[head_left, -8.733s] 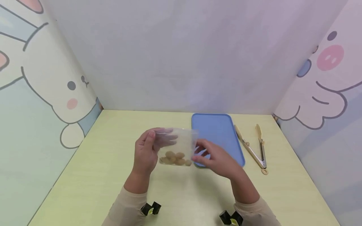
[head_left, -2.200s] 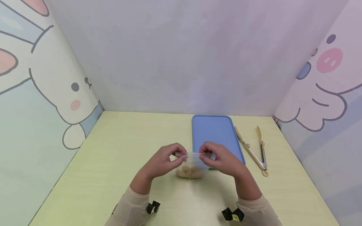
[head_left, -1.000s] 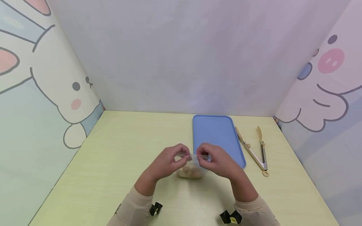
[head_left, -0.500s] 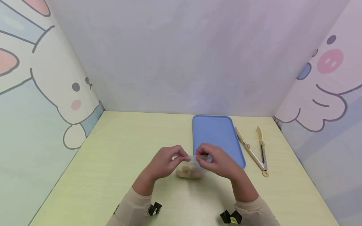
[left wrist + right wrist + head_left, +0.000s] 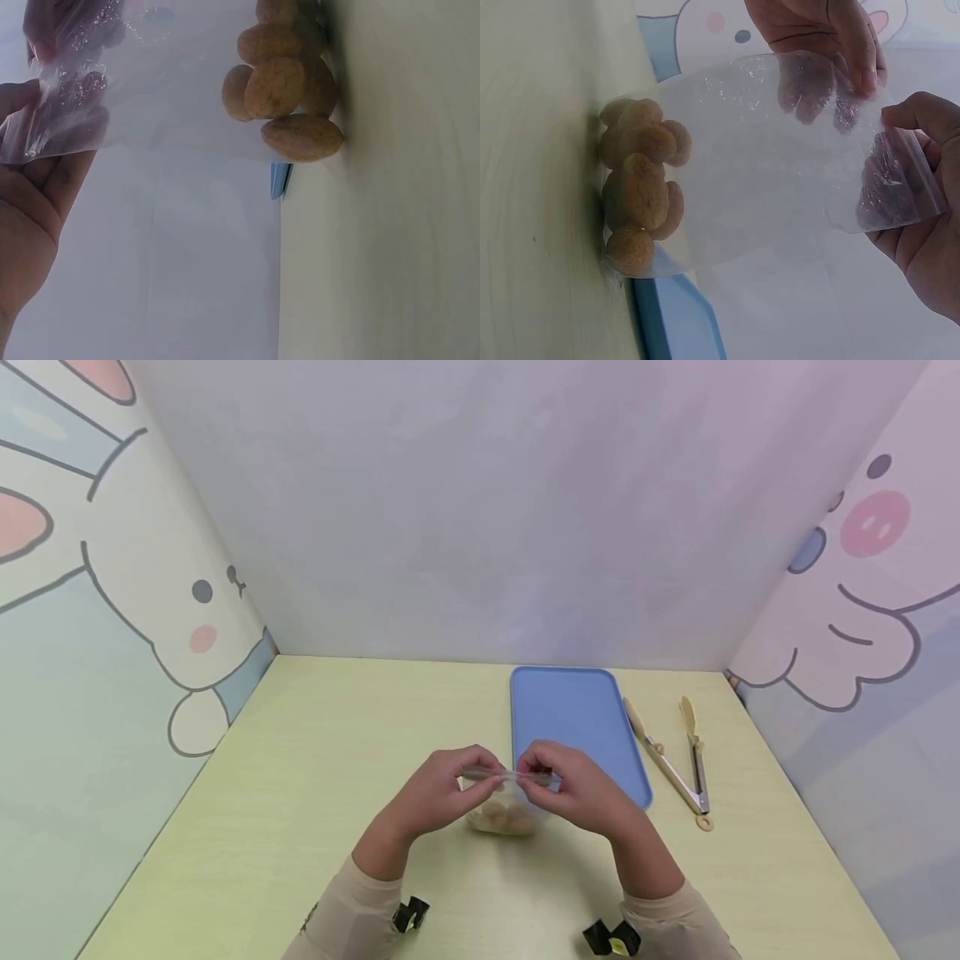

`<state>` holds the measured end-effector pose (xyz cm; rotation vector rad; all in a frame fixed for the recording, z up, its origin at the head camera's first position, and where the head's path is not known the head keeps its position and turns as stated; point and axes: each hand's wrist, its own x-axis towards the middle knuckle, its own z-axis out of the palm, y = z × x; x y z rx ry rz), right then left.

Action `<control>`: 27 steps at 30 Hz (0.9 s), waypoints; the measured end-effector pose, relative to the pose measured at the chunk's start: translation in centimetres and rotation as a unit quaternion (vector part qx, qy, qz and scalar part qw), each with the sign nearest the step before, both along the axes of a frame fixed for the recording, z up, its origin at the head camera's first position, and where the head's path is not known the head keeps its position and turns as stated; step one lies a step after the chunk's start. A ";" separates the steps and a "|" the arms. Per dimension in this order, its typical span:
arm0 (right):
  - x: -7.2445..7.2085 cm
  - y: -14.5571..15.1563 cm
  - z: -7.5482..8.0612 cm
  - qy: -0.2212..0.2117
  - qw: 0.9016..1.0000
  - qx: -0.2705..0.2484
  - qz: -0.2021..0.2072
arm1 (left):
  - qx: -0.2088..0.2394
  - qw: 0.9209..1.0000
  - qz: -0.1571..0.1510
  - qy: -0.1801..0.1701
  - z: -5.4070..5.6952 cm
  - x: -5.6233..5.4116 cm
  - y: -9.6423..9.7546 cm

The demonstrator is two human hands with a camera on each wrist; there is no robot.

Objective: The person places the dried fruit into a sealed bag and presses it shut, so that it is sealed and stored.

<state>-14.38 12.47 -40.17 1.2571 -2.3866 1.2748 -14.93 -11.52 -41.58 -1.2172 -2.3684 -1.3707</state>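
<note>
A clear plastic bag (image 5: 507,800) stands upright with its bottom on the table. Several brown, wrinkled, nut-like pieces (image 5: 643,180) lie inside along the bottom; their exact kind is not plain. My left hand (image 5: 442,792) pinches the bag's top edge between thumb and fingers. Close beside it, my right hand (image 5: 581,787) pinches the same edge, the two sets of fingertips almost meeting. In the left wrist view, fingers show through the film behind the bag (image 5: 172,82). Whether the bag's mouth is sealed I cannot tell.
A blue tray (image 5: 570,702) lies just behind the bag and right hand. To its right, spread metal tongs (image 5: 678,772) with beige tips rest on the pale yellow table (image 5: 337,718). Light walls with cartoon animals rise at the back and sides.
Earliest, my left hand held the bag raised while the right hovered at its side. Now both pinch the top, with the bag lower. In the last second my left fingertips shifted slightly along the edge.
</note>
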 end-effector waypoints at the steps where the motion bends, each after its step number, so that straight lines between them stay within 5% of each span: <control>1: 0.0 0.0 0.0 0.004 1.000 0.000 0.000 | -0.001 1.000 -0.001 -0.003 0.0 0.0 0.1; 8: -0.1 -0.2 -0.1 0.020 1.000 -0.003 -0.001 | -0.008 1.000 -0.001 0.003 0.0 0.3 0.5; 27: 0.2 -0.8 0.0 0.097 0.995 0.020 -0.028 | -0.025 0.995 0.023 0.090 0.1 0.6 1.1</control>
